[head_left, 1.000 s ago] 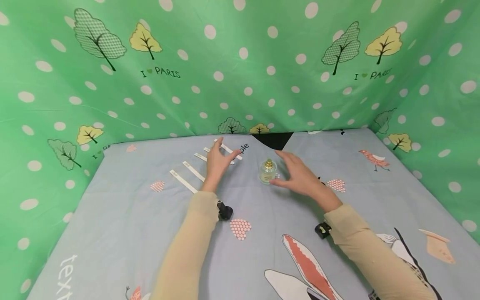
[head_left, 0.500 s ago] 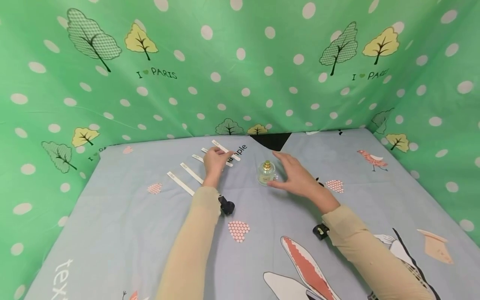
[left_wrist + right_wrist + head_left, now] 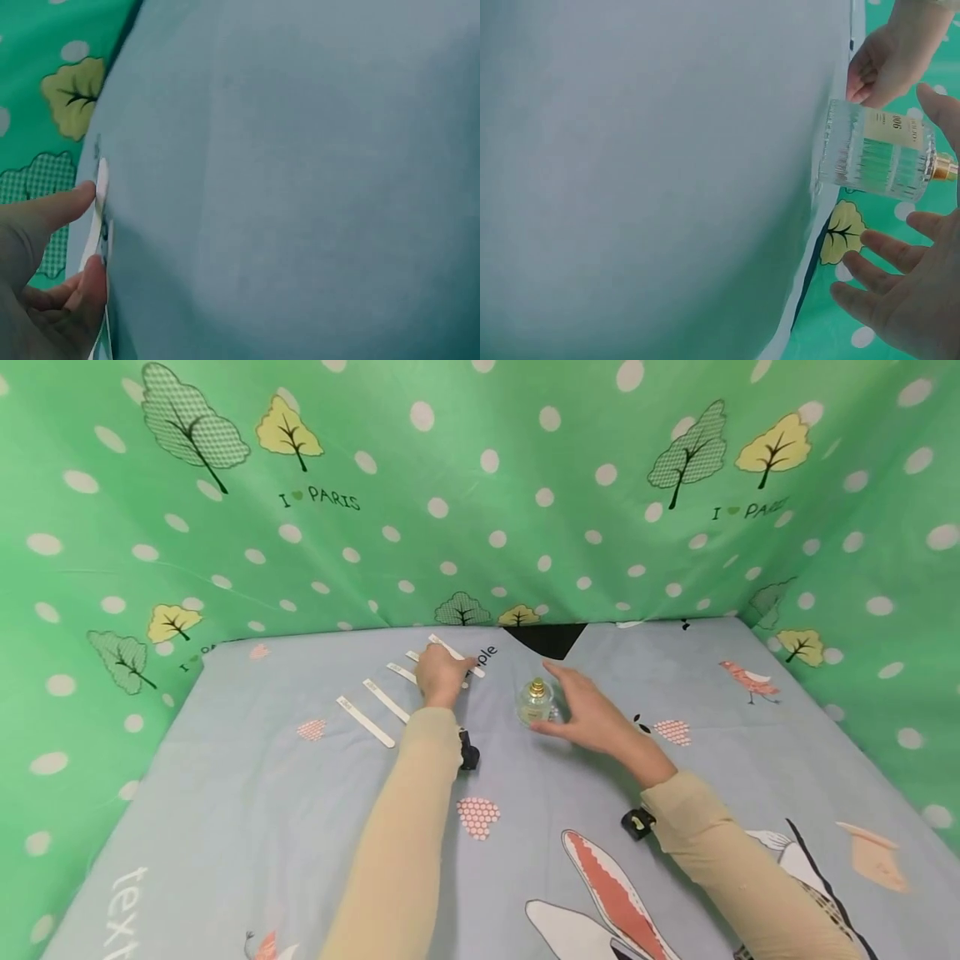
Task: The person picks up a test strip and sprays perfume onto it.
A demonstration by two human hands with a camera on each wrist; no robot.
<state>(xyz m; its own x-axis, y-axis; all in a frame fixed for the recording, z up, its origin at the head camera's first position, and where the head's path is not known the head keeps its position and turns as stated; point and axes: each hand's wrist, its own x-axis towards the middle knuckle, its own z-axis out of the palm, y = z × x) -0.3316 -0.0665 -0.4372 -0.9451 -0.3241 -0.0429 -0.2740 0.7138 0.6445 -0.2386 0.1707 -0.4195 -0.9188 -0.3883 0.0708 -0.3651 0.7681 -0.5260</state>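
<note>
My left hand (image 3: 440,677) reaches over a row of white perfume test strips, fingers bent downward. Its thumb and fingertips meet the farthest test strip (image 3: 453,650), seen nearly edge-on as a thin white strip (image 3: 103,176) in the left wrist view. Most of the left fingers are hidden from the head camera. Beside it stands a clear glass perfume bottle (image 3: 535,707) with a gold spray neck, upright. My right hand (image 3: 592,717) is spread around the bottle's right side. In the right wrist view the bottle (image 3: 874,150) sits between the right hand's thumb and spread fingers, with gaps visible.
Two nearer test strips (image 3: 366,722) (image 3: 386,700) lie slanted on the grey-blue printed cloth (image 3: 247,793), and more lie partly under the left hand. A green dotted curtain (image 3: 495,535) closes off the back and sides. Small black cameras (image 3: 637,823) sit at both wrists.
My left hand has lowered from above the strips onto the farthest one, its fingers bending inward. The right hand stays beside the bottle, nearly still.
</note>
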